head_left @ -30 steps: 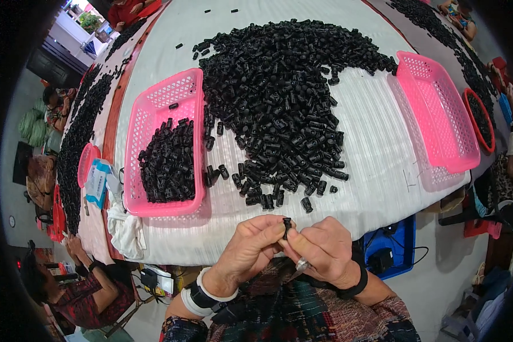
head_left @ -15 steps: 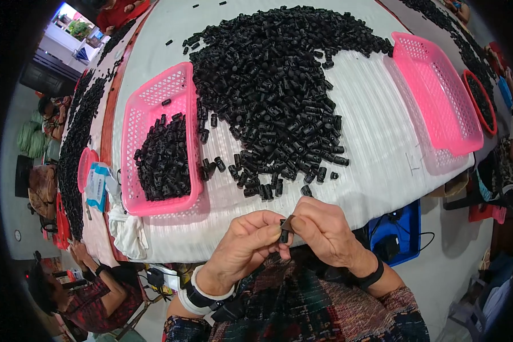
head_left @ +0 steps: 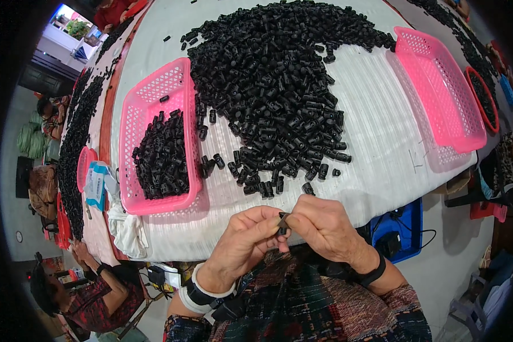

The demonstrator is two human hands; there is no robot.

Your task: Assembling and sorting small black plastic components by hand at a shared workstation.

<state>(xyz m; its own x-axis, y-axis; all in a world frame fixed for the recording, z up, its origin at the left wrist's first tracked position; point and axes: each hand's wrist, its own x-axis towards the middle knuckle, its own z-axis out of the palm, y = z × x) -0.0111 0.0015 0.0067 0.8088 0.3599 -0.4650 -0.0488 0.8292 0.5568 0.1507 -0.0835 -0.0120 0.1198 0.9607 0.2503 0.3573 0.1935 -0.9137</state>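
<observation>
Just in front of my body, past the table's near edge, both hands meet around one small black plastic cord lock (head_left: 282, 231). My left hand (head_left: 239, 239) pinches it between thumb and fingers. My right hand (head_left: 325, 228) is closed on a small flat grey-brown blade-like piece (head_left: 284, 219), pressed against the top of the cord lock; the fingers partly hide both. A large pile of black cord locks (head_left: 268, 108) spreads over the white-covered table (head_left: 370, 125) ahead. To the left, a pink basket (head_left: 162, 206) holds many more of them.
A second pink basket (head_left: 439, 85) stands at the right. A white cloth (head_left: 125, 231) and a blue-white packet (head_left: 97, 185) lie left of the filled basket. Below the table at right is a blue crate (head_left: 407, 228) with cables. A person (head_left: 91, 290) sits at the lower left.
The blade-like piece has tilted slightly against the cord lock, and the fingers of both hands have shifted a little. The view has shifted slightly; baskets and pile look otherwise unchanged.
</observation>
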